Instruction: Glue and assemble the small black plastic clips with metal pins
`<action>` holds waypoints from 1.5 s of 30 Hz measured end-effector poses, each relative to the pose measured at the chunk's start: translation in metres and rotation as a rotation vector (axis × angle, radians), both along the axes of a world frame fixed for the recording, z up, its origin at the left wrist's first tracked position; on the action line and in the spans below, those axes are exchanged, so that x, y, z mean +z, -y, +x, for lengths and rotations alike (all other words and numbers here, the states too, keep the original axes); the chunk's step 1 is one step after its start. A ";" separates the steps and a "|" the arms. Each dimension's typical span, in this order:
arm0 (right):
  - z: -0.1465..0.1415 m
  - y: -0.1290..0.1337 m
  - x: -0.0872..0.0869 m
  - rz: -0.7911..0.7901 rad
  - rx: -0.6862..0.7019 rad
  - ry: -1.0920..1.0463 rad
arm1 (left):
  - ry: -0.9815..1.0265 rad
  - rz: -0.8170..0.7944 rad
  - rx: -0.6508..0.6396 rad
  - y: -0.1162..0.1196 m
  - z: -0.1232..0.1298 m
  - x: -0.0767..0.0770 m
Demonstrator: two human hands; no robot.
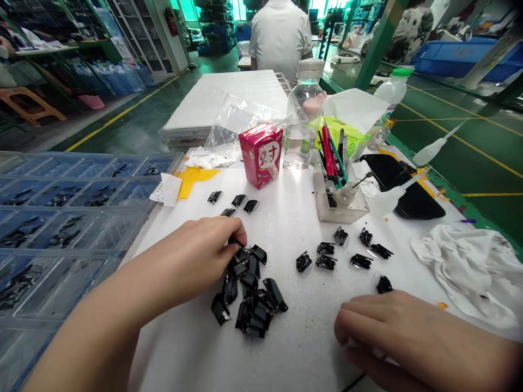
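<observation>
A small glossy black plastic piece (233,241) is pinched by the fingers of the left hand (207,240). Between five and six o'clock from them, a heap of curved black plastic pieces (250,280) is spread on the white counter (310,348), long axes mixed. The right hand (408,329), farther off at four o'clock, is curled; its grip cannot be told.

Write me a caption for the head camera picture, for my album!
Left hand at a pile of black pieces, right hand near more black pieces, a red carton standing behind.
</observation>
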State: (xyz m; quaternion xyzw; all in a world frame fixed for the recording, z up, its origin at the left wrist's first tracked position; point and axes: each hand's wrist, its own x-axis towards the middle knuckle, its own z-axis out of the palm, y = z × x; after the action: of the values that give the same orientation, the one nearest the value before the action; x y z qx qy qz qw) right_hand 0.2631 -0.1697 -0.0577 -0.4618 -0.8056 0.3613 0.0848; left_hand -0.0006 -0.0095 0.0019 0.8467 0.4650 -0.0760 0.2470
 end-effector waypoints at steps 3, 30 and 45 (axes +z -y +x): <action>0.002 -0.006 0.005 -0.068 -0.018 0.028 | -0.039 0.011 -0.021 0.003 -0.001 -0.005; 0.087 -0.076 -0.003 0.548 -0.900 0.020 | 0.631 -0.775 0.232 0.055 0.057 -0.007; 0.015 -0.026 0.028 0.757 -0.843 -0.446 | 0.801 -0.932 0.368 0.058 0.061 -0.020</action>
State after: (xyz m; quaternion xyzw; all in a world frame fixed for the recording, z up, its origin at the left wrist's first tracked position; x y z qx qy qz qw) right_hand 0.2784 -0.1440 -0.0293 -0.5921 -0.5885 0.0734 0.5456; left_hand 0.0601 -0.0671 -0.0185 0.5194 0.3926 0.0959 0.7529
